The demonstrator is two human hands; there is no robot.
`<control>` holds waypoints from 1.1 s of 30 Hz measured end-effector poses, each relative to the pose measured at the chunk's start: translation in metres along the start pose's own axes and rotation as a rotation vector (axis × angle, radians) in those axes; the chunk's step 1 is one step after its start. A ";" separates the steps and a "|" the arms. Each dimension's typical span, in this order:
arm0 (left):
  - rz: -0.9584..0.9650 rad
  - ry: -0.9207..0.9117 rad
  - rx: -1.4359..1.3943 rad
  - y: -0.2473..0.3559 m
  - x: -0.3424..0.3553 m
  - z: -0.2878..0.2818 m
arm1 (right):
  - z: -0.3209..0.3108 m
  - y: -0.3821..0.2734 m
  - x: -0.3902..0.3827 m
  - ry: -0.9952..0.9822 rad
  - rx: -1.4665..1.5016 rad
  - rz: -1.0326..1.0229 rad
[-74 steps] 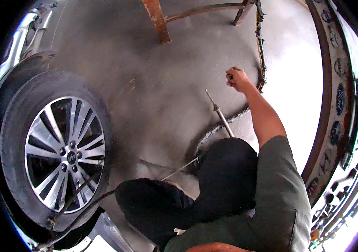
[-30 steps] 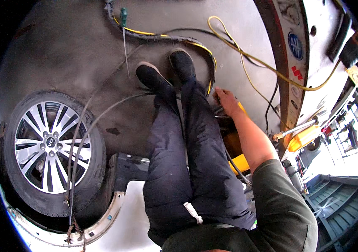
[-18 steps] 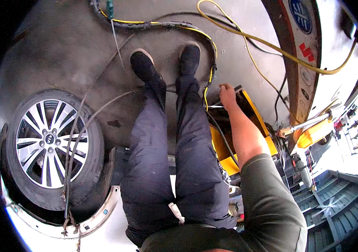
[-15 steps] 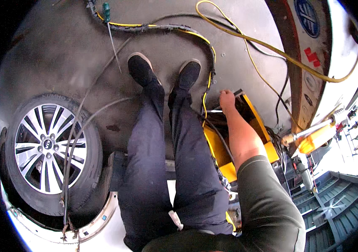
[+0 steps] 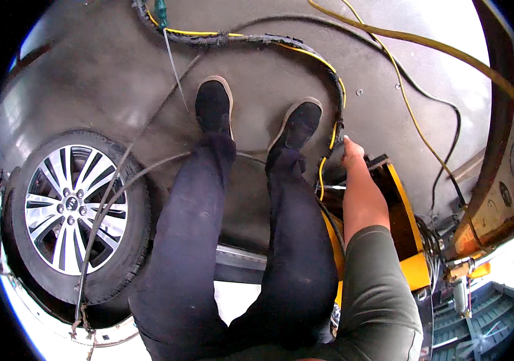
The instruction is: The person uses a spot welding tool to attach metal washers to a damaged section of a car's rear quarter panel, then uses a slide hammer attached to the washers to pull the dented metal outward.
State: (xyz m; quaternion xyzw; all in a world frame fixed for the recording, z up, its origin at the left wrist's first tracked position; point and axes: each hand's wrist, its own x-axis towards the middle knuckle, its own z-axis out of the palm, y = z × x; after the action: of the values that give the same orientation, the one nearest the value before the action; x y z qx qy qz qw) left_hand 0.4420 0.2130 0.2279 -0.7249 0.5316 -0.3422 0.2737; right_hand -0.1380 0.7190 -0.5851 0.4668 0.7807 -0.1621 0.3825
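Note:
My right hand [image 5: 353, 150] reaches forward past my right leg, its fingers curled. Whatever they may hold is too small to make out. Just left of the fingertips runs a black-wrapped cable bundle [image 5: 305, 51] with a yellow stripe or wire along it; whether I touch it I cannot tell. Below the hand stands a yellow cart [image 5: 402, 198] with a dark open inside, partly covered by my forearm. My left hand does not show.
At the left is a car wheel [image 5: 71, 204] with a silver spoked rim, a grey hose [image 5: 154, 165] crossing it. A green-handled screwdriver [image 5: 160, 13] is at the top. A yellow hose [image 5: 431, 51] curves at the upper right, above a brown post [image 5: 501, 174].
My right foot has stepped to the right and my legs are farther apart. My right hand has come closer to the cable bundle. The view has shifted a little.

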 end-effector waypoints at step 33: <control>-0.228 -0.016 0.059 -0.044 -0.068 0.021 | -0.012 -0.151 -0.017 0.216 -0.594 -0.817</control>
State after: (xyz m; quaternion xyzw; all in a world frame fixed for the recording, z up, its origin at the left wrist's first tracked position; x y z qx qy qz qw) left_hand 0.4701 0.2909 0.2344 -0.7750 0.4333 -0.3807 0.2583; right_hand -0.2677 0.6386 -0.5802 0.0093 0.9467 -0.0204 0.3212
